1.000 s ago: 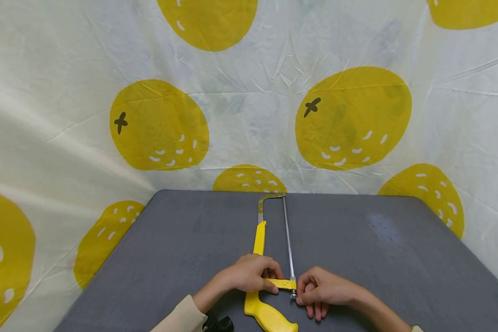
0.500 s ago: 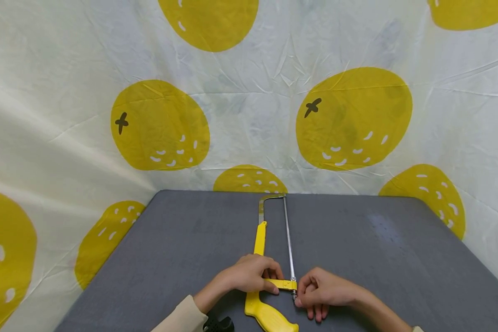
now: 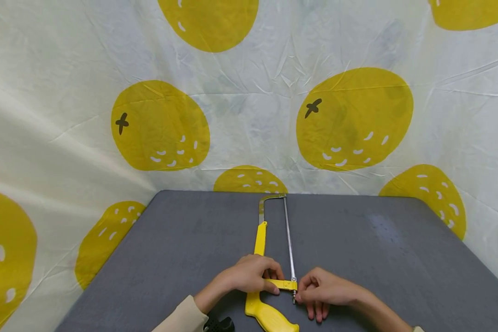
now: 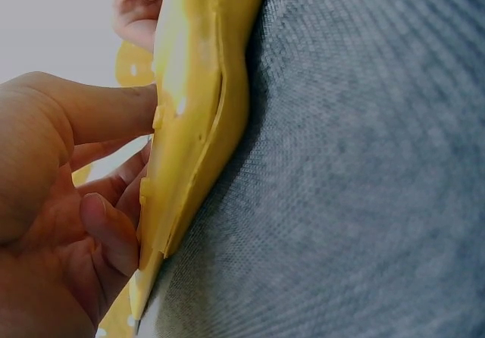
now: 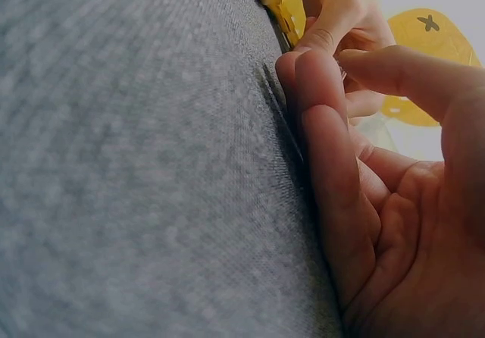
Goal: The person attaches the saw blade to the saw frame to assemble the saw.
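A hacksaw with a yellow frame [image 3: 260, 237] lies on the grey table in the head view, its handle [image 3: 271, 317] towards me and its silver blade [image 3: 289, 240] on the right. My left hand [image 3: 253, 273] grips the frame around its near crossbar [image 3: 283, 283]. In the left wrist view the thumb [image 4: 114, 114] lies against the yellow body. At the blade's near end, my right hand [image 3: 325, 289] pinches at the small metal tension screw [image 3: 293, 297] between thumb and index finger. In the right wrist view those fingertips hide the screw, and the other fingers [image 5: 337, 194] rest near the cloth.
Grey cloth covers the table [image 3: 357, 240]. A white curtain [image 3: 253, 124] printed with yellow fruit hangs behind and at the sides. Something black [image 3: 218, 324] sits at the left wrist, by the front edge of the view.
My right fingertips have shifted slightly around the tension screw, whose end now shows narrower than a second ago. The left hand and the hacksaw have stayed in place.
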Tool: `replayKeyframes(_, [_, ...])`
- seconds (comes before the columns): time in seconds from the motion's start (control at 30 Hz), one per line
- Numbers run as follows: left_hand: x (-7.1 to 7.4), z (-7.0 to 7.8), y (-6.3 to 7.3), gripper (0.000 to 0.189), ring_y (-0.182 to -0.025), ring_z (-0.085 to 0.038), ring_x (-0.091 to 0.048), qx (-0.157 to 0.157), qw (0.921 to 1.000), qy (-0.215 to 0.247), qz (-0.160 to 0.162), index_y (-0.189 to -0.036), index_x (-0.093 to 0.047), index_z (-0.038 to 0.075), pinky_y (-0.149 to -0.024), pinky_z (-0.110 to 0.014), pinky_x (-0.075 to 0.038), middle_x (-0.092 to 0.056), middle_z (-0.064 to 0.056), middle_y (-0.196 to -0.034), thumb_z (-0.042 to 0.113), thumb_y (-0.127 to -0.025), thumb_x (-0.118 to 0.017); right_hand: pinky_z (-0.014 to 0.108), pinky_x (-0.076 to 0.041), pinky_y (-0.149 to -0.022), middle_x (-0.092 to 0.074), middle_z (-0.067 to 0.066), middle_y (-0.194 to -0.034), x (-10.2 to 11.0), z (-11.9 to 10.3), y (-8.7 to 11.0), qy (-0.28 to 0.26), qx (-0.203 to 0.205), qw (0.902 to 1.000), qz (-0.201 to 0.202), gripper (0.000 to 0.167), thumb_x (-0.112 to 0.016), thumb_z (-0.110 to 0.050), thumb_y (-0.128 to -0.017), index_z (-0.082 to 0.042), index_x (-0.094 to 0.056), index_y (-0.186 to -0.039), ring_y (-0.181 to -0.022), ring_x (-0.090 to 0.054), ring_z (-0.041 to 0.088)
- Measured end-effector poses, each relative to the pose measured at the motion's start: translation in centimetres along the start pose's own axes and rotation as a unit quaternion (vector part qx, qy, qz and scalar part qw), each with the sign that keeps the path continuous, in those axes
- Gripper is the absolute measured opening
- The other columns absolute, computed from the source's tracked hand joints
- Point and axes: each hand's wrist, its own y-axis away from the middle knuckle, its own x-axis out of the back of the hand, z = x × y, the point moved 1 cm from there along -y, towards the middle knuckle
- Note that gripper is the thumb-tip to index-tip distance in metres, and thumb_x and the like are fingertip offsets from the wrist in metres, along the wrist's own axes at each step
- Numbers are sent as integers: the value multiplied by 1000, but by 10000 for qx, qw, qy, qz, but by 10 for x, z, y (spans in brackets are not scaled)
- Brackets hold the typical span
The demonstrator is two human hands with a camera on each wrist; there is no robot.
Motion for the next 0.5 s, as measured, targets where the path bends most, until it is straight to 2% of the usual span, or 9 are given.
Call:
replayKeyframes(0.07, [0,0,0,15,-73,8,-57,2,10000,30,-6,-103,-76,30,-67,-16,-47,-67,19,-87,32,-89,-82,17,-51,-47,-55,52,-78,0,0,0,0,37,10000,-40,28,-62,-14,-99,13,-69,-101,-51,-66,0])
replayKeyframes(0.1, [0,-1,0,15,-73,8,-57,2,10000,44,-7,-103,-76,30,-67,-16,-47,-67,19,-87,32,-89,-82,17,-51,-47,-52,54,-80,1,0,0,9,49,10000,-55,27,-61,-13,-98,13,-68,-101,-51,-66,0])
replayKeyframes(0.5, [0,-2,0,16,-73,7,-58,64,9999,133,-13,-104,-76,32,-67,-16,-47,-68,20,-88,32,-89,-82,15,-50,-48,-51,54,-79,0,3,1,4,251,9995,-198,26,-64,-8,-96,18,-62,-99,-53,-66,0])
